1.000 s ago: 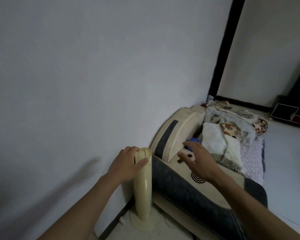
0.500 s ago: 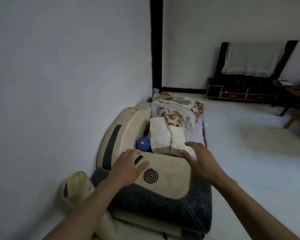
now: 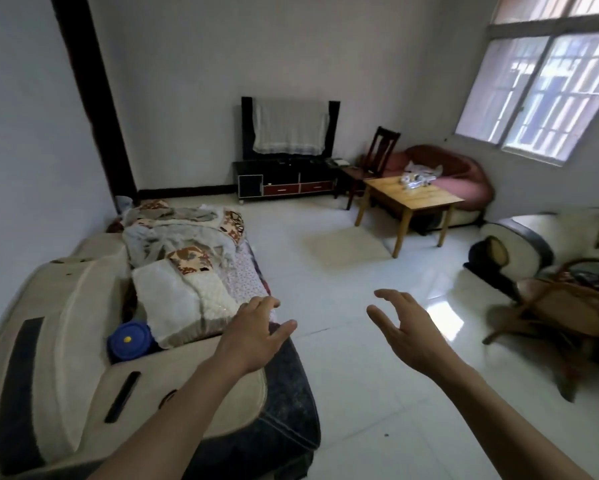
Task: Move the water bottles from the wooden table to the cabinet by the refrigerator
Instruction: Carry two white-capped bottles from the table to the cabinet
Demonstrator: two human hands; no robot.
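Approach step: left hand [image 3: 256, 336] and right hand [image 3: 407, 329] hovering empty, fingers loosely spread, well short of wooden table [image 3: 412, 199] bearing apparent water bottles [image 3: 416, 179]; crossing floor and grasping pending.

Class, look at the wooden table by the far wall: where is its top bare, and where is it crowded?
The wooden table is bare over its near half, toward the front edge and corner. Its far end, beside the red sofa, is crowded with a cluster of small items, too blurred to identify.

Clear bottles [image 3: 416, 179] lying on wooden table [image 3: 426, 200]
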